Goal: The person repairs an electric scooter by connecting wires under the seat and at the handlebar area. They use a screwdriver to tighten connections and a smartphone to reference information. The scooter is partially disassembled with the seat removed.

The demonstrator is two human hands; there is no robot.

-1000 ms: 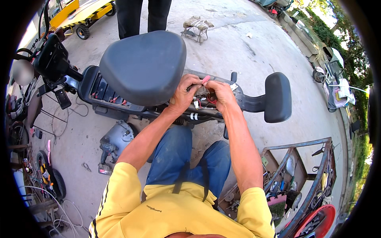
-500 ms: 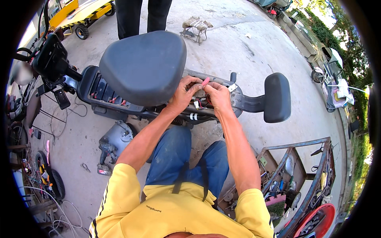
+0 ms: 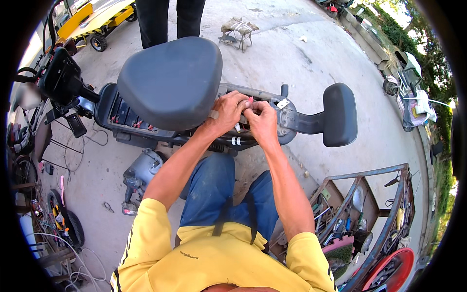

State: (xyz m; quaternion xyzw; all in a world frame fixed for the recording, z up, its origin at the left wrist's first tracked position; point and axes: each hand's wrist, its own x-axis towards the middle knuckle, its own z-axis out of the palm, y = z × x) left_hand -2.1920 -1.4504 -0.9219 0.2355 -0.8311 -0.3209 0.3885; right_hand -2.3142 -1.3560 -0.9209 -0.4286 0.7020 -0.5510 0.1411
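My left hand (image 3: 227,112) and my right hand (image 3: 262,122) meet over the opened rear body of an electric scooter (image 3: 287,104). Fingertips of both are closed around a small pinkish-red piece (image 3: 251,100), mostly covered, whose kind I cannot make out. Beneath them a white connector (image 3: 237,127) and some wires show in the frame. A large black seat (image 3: 170,82) sits just left of my left hand, and a black backrest pad (image 3: 340,115) on a bracket stands off to the right.
A cordless power tool (image 3: 132,187) lies by a round grey part at my left. To my right stands a metal-framed tool cart (image 3: 362,204) beside a red round tub (image 3: 391,270). Beyond the scooter are a person's dark-trousered legs (image 3: 168,19) and a small stool (image 3: 238,33).
My fingers have drawn closer together over the pinkish-red piece, and less of it shows. My left hand has turned so that its back shows more. The whole view has shifted slightly.
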